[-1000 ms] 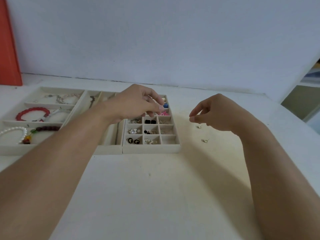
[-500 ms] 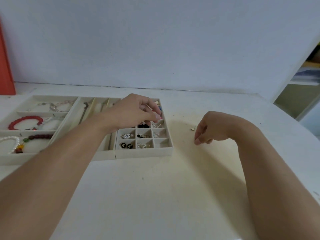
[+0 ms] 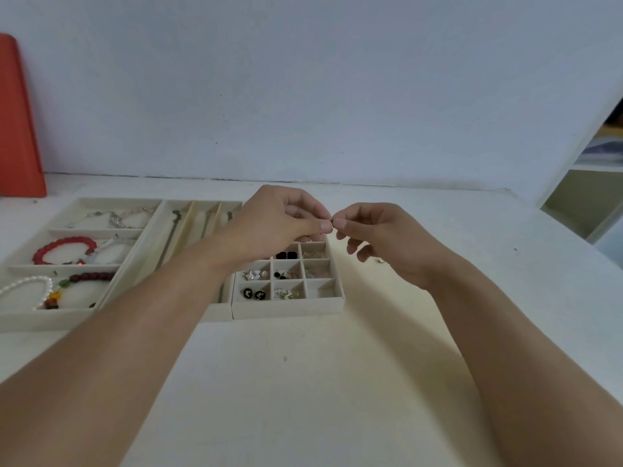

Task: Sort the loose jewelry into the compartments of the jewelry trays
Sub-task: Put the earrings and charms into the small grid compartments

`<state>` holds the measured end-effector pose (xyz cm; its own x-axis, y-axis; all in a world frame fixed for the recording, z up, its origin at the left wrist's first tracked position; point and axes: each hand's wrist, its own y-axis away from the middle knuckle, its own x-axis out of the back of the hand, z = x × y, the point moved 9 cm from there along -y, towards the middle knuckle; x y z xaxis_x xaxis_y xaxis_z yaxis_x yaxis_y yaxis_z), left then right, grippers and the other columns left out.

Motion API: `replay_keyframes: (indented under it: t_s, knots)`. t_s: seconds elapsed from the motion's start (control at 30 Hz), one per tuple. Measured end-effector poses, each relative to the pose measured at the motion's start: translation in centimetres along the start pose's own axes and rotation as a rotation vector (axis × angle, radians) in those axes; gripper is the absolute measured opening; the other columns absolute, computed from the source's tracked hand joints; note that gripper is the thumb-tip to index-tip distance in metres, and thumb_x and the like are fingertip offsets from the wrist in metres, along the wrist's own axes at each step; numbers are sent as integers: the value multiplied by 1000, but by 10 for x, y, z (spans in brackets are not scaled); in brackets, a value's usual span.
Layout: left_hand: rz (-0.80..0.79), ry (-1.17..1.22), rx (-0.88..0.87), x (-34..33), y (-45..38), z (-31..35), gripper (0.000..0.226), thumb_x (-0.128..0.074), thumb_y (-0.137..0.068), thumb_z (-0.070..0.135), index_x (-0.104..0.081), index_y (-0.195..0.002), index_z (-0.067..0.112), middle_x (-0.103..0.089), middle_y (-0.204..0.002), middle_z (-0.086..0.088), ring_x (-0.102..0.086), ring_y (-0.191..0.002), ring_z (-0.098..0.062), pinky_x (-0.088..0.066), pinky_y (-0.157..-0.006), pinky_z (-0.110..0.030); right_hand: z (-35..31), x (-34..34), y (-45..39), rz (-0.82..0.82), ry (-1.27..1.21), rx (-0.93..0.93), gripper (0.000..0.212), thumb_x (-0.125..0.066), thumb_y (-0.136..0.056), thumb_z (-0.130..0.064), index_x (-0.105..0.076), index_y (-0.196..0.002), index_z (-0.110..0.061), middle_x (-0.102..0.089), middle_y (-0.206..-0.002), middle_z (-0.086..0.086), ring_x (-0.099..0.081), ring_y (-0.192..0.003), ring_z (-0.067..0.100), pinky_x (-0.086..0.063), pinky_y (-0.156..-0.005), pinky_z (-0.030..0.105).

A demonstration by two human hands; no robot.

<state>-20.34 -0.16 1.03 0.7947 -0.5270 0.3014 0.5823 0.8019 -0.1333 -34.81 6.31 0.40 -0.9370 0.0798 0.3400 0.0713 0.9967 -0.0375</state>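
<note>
No writing is showing. Both hands, left hand [image 3: 276, 220] and right hand [image 3: 377, 237], are pinching one tiny dark piece [image 3: 332, 220] above the grid tray [image 3: 290, 306] holding earrings; bracelets are lying in the tray [image 3: 20, 320] farther left.

Both our hands meet fingertip to fingertip, raised in mid-frame.

Our left hand [image 3: 279, 220] comes in from lower left on a bare forearm, back of hand up, thumb and forefinger pinched, other fingers curled under. Our right hand [image 3: 381, 237] comes in from lower right, wrist bent slightly, thumb and forefinger pinched too, tips touching the left's; middle, ring and little fingers curl loosely below. Something tiny and dark sits at the pinch point, too small to tell which hand holds it.
</note>
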Motion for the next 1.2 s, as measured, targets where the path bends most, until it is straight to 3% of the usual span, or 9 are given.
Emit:
replay_keyframes:
  t_s: [0.17, 0.27, 0.47, 0.67, 0.9, 0.97, 1.07, 1.2]
  knots:
    - [17, 41, -9, 3, -1, -1, 13, -82, -83, 16, -75, -94, 14, -78, -84, -7, -75, -88, -26, -60, -86, -32, 7, -1, -3, 41, -167, -46, 11, -75, -89, -27, -78, -93, -17, -69, -83, -8, -59, -72, 11, -47, -65, 25]
    - [30, 50, 1, 5, -2, -2, 12, -82, -82, 16, -77, -92, 16, -78, -84, -7, -75, -88, -27, -60, -86, -33, 10, -5, -3, 14, -216, -73, 24, -79, -80, -36, -79, -96, -18, -69, -84, -10, -59, -73, 9, -48, -66, 25]
    - [1, 94, 0, 2, -1, -3, 9, -83, -81, 16, -79, -89, 18, -79, -86, -8, -76, -86, -23, -60, -80, -26, 15, -8, -4, 17, -210, -97, 28, -83, -70, -46, -79, -87, -24, -70, -81, -12, -59, -71, 7, -47, -66, 25]
    - [25, 144, 60, 3, -2, -11, 9, -79, -84, 8, -79, -93, 12, -79, -91, -10, -76, -86, -18, -57, -72, -16, 18, -11, -6, -31, -219, -96, 21, -78, -80, -45, -82, -94, -30, -73, -83, -13, -58, -72, 5, -46, -67, 23]
    - [46, 249, 78, 4, -2, -12, 9, -74, -88, 5, -74, -97, 3, -78, -91, -15, -77, -88, -26, -62, -82, -30, 18, -4, -9, -16, -269, -94, 21, -76, -88, -37, -81, -104, -24, -72, -86, -10, -61, -71, 7, -48, -62, 20]
    - [80, 261, 72, 7, -3, -11, 7, -73, -89, 4, -73, -95, 2, -78, -90, -14, -77, -85, -24, -61, -77, -27, 15, 22, -8, 133, -146, -54, 16, -76, -88, -34, -81, -100, -26, -74, -86, -12, -63, -69, 5, -47, -60, 17]
    - [132, 205, 64, 13, -4, -11, 6, -75, -85, 1, -76, -88, 6, -78, -83, -9, -73, -73, -16, -59, -71, -22, 16, 70, -4, 399, 251, -13, 6, -76, -87, -27, -80, -91, -31, -74, -81, -14, -62, -60, 0, -43, -55, 12]
    - [127, 130, 91, 11, -3, -16, 8, -82, -81, 9, -78, -86, 13, -78, -81, 0, -69, -69, -8, -60, -75, -20, 40, 80, -5, 294, 540, -165, 6, -80, -84, -28, -78, -90, -30, -70, -81, -10, -64, -72, 6, -41, -59, 19]
